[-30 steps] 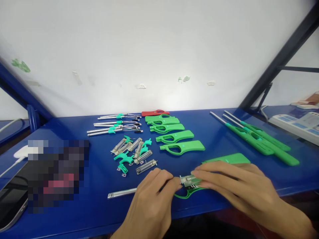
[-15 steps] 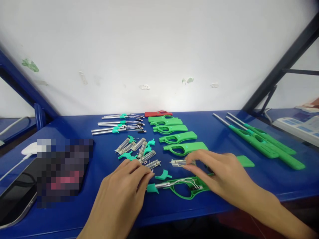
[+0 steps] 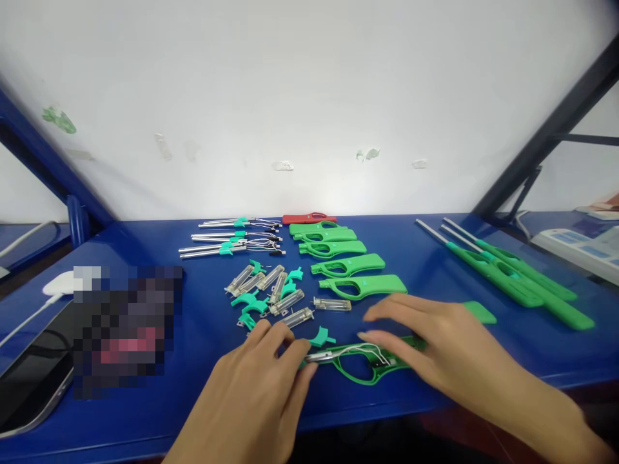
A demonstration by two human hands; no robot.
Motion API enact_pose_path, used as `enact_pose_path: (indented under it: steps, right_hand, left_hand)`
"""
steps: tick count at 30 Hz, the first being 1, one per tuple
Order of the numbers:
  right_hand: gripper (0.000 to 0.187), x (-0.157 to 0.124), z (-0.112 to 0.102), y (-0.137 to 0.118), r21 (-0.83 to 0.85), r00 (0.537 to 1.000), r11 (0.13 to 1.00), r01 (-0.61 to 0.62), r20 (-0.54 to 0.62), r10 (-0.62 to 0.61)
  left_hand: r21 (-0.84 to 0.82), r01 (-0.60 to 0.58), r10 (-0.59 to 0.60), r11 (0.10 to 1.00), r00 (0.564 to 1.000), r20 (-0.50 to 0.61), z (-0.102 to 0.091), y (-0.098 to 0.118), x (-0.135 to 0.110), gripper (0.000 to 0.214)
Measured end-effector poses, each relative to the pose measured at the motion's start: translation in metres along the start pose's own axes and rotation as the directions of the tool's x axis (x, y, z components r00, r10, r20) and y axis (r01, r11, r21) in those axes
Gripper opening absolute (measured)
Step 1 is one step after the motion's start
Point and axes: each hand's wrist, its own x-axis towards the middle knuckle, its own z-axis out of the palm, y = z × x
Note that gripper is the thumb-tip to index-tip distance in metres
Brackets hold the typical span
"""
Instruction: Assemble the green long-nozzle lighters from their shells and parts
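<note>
My left hand [image 3: 264, 380] pinches the metal barrel [image 3: 320, 356] of a lighter at the front of the shelf. That barrel lies in an open green handle shell [image 3: 355, 374], and white wires [image 3: 365, 348] run from it into the shell. My right hand [image 3: 435, 341] is above the shell's right part, thumb and forefinger apart with nothing between them. A clear fuel tank [image 3: 332, 305] lies just left of its fingertips. A teal trigger [image 3: 320, 336] rests behind the barrel. More clear tanks [image 3: 294, 318] and teal triggers [image 3: 246, 298] lie in a loose pile beyond my left hand.
Green handle shells [image 3: 362, 285] and a red one [image 3: 309, 218] line up towards the wall. Wired metal barrels [image 3: 213, 250] lie back left. Long green lighters [image 3: 498, 274] are at the right, a phone [image 3: 33, 367] at the left. Slanted posts [image 3: 546, 129] flank the shelf.
My right hand has let go of the clear fuel tank, which now lies farther back by the pile, and its fingers have parted. My left hand has moved right and closed on the barrel.
</note>
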Motion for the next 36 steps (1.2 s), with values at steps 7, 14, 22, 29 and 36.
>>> enact_pose_path:
  steps: [7, 14, 22, 29, 36]
  right_hand:
    - [0.039, -0.049, -0.003, 0.019, -0.016, 0.991, 0.997, -0.075, 0.114, 0.076]
    - [0.033, -0.050, 0.004, 0.014, 0.039, 0.986, 0.991, -0.125, 0.113, 0.120]
    - [0.039, -0.054, 0.007, 0.015, 0.004, 0.974, 0.991, -0.135, 0.185, 0.132]
    - [0.041, -0.054, 0.008, 0.013, -0.004, 0.990, 0.996, -0.088, 0.110, 0.088]
    - [0.041, -0.053, 0.009, 0.012, 0.000, 0.998, 0.999, -0.053, 0.014, 0.053]
  left_hand:
    - [0.015, -0.090, 0.088, 0.996, 0.990, 0.111, 0.008, -0.005, 0.000, 0.037]
    - [0.024, -0.146, 0.147, 0.989, 0.989, -0.013, 0.001, 0.001, -0.001, 0.026]
    - [0.070, -0.130, 0.132, 0.989, 0.991, -0.018, 0.004, 0.012, 0.000, 0.077]
    - [0.082, -0.064, 0.070, 0.995, 0.996, -0.064, 0.009, 0.032, 0.015, 0.015]
    - [0.094, -0.072, 0.086, 0.993, 0.984, -0.153, 0.019, 0.036, 0.023, 0.014]
